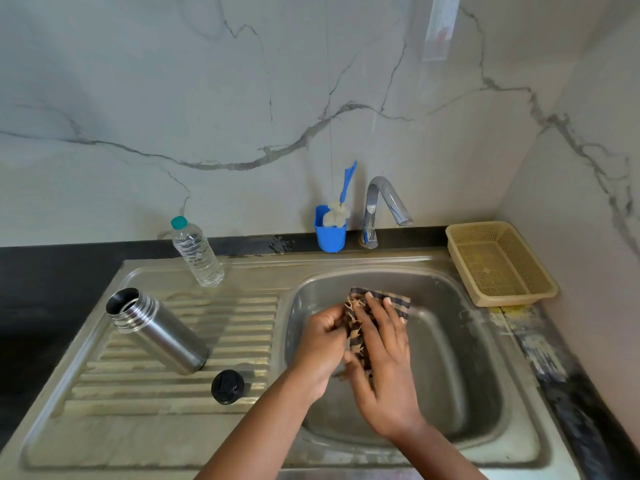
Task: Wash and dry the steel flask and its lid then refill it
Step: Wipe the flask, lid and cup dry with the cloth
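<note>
Over the sink basin (450, 341) at right, my left hand (320, 344) grips and my right hand (384, 358) presses a checked cloth (360, 327) between them. Left on the ridged drainboard (173, 386) the steel flask (157, 330) stands open, rigid, probably slick; I'd grasp its body midway. Its small black lid (227, 386) sits just near of it.

The hands (360, 344) covered much of the checked cloth (360, 327), both arms were cut off at the bottom edge, and the right fingers (381, 306) looked blurry.
</note>
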### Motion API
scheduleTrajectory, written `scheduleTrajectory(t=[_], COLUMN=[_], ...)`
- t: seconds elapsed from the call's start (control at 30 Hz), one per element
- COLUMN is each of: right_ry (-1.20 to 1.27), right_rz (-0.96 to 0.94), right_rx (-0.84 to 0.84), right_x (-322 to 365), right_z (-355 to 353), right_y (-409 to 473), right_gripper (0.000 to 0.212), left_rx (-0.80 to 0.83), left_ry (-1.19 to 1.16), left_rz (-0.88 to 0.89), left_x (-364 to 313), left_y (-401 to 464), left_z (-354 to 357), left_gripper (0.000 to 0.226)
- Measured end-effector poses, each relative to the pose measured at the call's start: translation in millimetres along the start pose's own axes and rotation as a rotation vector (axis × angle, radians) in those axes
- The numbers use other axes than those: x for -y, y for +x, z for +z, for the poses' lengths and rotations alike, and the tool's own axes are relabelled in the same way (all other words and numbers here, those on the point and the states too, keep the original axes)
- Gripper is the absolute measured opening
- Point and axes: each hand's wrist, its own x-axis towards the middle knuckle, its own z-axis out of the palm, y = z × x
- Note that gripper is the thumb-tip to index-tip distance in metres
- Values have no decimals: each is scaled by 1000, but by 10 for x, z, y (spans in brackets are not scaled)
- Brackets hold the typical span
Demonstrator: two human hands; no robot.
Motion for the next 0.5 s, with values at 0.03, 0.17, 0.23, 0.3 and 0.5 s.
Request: scheduleTrajectory(t=[0.03,0.17,0.23,0.3,0.5], right_ry=[58,453,901,1226,1597], right_rz=[16,311,545,702,936], right_rx=[-22,-118,-93,-44,-35], right_x=[15,24,69,112,205], right_z=[-14,-155,-250,-319,-248], right_y=[30,274,386,410,293], right_gripper=[55,38,30,39,58], left_rx=[13,51,26,-3,-89], left_ry=[0,-2,-50,-92,327], left_rz=[23,162,231,310,827], left_x=[-6,43,72,94,247], left_y=[0,-38,-97,-153,-32], left_z=[-13,-31,2,40,-131], left_gripper=[33,21,22,23,26])
